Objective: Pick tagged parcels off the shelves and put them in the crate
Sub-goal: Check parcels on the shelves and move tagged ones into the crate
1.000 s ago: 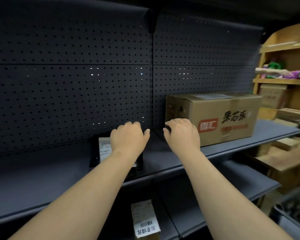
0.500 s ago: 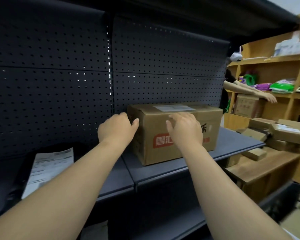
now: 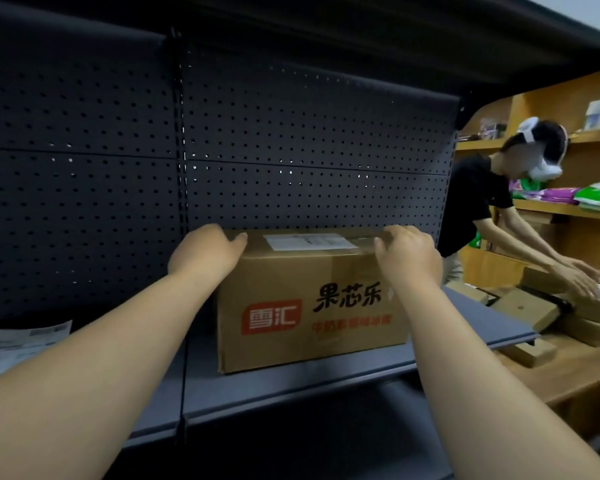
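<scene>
Parcel on dark shelf, gripped by left hand and right hand

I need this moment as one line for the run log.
phase: reaching | left hand: on cardboard box top left corner | right hand: on top right edge | box: on dark shelf | crate: not visible

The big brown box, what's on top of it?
A white paper label lies flat on the big brown box. The left hand and right hand cover its top corners.
</scene>
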`<state>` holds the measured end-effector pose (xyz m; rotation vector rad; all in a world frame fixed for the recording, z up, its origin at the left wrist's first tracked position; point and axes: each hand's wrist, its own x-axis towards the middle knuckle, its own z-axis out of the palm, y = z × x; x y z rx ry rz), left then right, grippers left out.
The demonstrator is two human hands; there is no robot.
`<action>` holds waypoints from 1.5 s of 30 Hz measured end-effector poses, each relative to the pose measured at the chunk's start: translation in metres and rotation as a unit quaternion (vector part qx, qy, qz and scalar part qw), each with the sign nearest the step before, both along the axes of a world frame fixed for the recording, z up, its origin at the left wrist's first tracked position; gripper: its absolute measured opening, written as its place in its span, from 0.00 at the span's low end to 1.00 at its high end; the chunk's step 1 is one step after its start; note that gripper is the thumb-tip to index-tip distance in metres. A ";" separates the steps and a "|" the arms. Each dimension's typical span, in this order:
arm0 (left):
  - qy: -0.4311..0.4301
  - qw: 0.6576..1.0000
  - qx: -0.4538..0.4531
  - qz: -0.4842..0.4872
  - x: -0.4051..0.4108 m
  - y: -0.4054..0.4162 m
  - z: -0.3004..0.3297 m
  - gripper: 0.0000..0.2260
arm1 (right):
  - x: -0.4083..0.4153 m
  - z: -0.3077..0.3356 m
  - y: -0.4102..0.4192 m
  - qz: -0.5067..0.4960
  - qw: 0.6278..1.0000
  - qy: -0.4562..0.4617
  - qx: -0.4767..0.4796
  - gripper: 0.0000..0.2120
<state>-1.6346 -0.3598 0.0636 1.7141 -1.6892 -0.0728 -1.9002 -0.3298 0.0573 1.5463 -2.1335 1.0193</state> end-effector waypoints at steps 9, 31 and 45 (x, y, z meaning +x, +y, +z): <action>0.173 0.982 0.066 0.026 -0.018 -0.017 0.009 0.20 | -0.051 0.013 -0.040 -0.029 0.986 -0.125 0.104 0.22; 0.404 0.913 -0.018 0.061 -0.013 -0.011 0.001 0.16 | -0.059 0.001 -0.057 0.074 0.941 -0.328 -0.035 0.16; 0.399 0.890 -0.214 0.059 -0.009 0.027 -0.035 0.18 | -0.032 -0.049 -0.020 0.158 0.835 -0.458 -0.261 0.11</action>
